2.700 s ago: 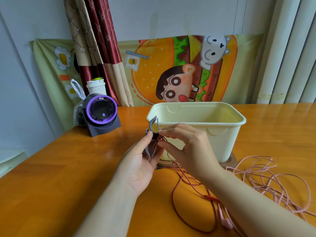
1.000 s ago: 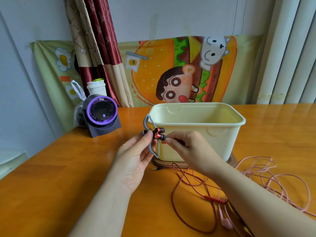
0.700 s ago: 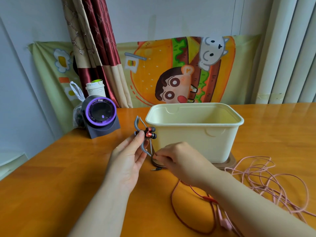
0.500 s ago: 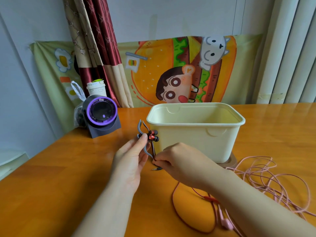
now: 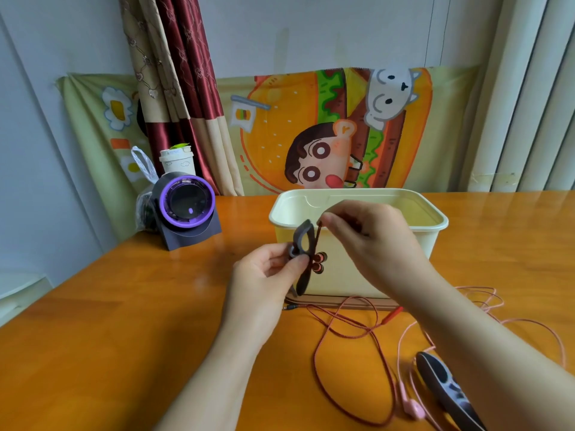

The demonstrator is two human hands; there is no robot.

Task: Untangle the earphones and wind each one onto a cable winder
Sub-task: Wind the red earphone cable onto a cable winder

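Two earphone sets are in view. The red earphones point(image 5: 318, 262) sit on one grey cable winder point(image 5: 302, 259), pinched in the left hand point(image 5: 264, 276) above the tabletop point(image 5: 109, 321) centre. The right hand point(image 5: 370, 241) pinches the red cord point(image 5: 319, 236) at the winder's top; its slack trails toward the near edge. The pink earphones point(image 5: 413, 409) lie loose near the right edge beside a second dark winder point(image 5: 441, 387). One cream bin point(image 5: 435, 219) stands behind. No legible writing.
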